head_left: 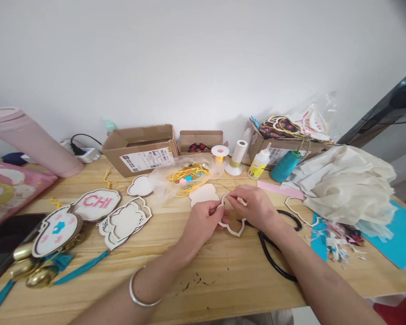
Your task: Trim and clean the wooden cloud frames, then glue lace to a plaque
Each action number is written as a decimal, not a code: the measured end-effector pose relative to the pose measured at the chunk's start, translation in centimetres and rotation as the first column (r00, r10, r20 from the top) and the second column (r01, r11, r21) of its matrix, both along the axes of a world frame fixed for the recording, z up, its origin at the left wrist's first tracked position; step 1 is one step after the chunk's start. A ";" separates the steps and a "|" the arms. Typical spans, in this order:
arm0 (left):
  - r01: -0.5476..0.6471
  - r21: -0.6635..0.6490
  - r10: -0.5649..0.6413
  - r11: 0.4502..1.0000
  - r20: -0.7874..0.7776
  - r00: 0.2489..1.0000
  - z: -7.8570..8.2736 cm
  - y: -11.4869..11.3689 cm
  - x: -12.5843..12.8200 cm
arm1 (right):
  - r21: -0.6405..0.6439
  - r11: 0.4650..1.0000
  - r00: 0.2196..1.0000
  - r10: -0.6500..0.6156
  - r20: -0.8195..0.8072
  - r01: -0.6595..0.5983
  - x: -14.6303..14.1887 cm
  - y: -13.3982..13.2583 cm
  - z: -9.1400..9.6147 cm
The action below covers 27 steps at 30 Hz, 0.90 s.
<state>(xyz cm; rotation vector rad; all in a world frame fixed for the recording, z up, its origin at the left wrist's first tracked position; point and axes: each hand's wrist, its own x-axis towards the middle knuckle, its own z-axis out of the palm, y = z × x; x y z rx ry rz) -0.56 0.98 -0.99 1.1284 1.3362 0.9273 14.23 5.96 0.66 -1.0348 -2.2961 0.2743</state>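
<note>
My left hand (205,221) pinches a thin cream-coloured scalloped frame (236,233) by its left side, just above the wooden table. My right hand (255,205) is closed at the frame's upper right, thumb and fingertips pressed together; what is between them is too small to make out. Under my right forearm lie black-handled scissors (274,257), their blades mostly hidden. A white scalloped piece (203,195) rests just behind my left hand. To the left are more scalloped pieces (125,221) and a white panel with pink CHI lettering (98,204).
Behind my hands stand a glue bottle (259,163), a teal thread cone (286,166), a white roll (238,153) and a cardboard box (138,149). Crumpled cream fabric (352,185) and scraps (341,243) lie right. At left are brass bells (42,275) and a pink tumbler (34,142).
</note>
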 end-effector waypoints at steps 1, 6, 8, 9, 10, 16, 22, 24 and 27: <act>0.004 0.004 -0.004 1.000 -0.008 1.000 0.0 0.0 0.0 | -0.028 1.000 1.000 0.014 0.010 -0.014 -0.2 -0.1 0.0; 0.028 0.065 -0.025 0.997 -0.046 0.999 0.0 0.0 0.1 | -0.036 0.999 0.984 0.000 0.181 0.007 -0.8 -0.5 0.0; 0.036 0.102 -0.030 0.994 -0.062 0.998 -0.1 0.0 0.1 | 0.012 0.999 0.957 -0.040 0.286 0.038 -1.1 -1.0 0.3; 0.044 0.126 -0.035 0.991 -0.075 0.997 -0.1 -0.1 0.1 | 0.041 0.998 0.939 -0.065 0.339 0.054 -1.3 -1.2 0.5; 0.055 0.154 -0.041 0.987 -0.094 0.995 -0.1 -0.2 0.2 | 0.070 0.995 0.918 -0.088 0.387 0.066 -1.5 -1.4 0.7; 0.080 0.271 -0.019 0.959 -0.220 0.975 0.5 -0.6 0.1 | 0.195 0.980 0.859 -0.061 0.509 -0.046 -2.6 -1.6 1.4; 0.067 0.225 -0.040 0.972 -0.124 0.992 0.3 -0.7 0.1 | 0.237 0.967 0.944 0.013 0.331 -0.096 -1.4 0.0 0.1; 0.049 0.166 -0.036 0.985 -0.078 0.996 0.1 -0.7 0.1 | 0.227 0.974 0.984 -0.017 0.180 -0.025 -0.6 0.3 0.0; 0.016 0.106 -0.010 0.994 -0.056 0.998 0.1 -0.7 0.2 | 0.151 0.988 1.000 0.016 -0.007 -0.015 0.3 0.3 0.5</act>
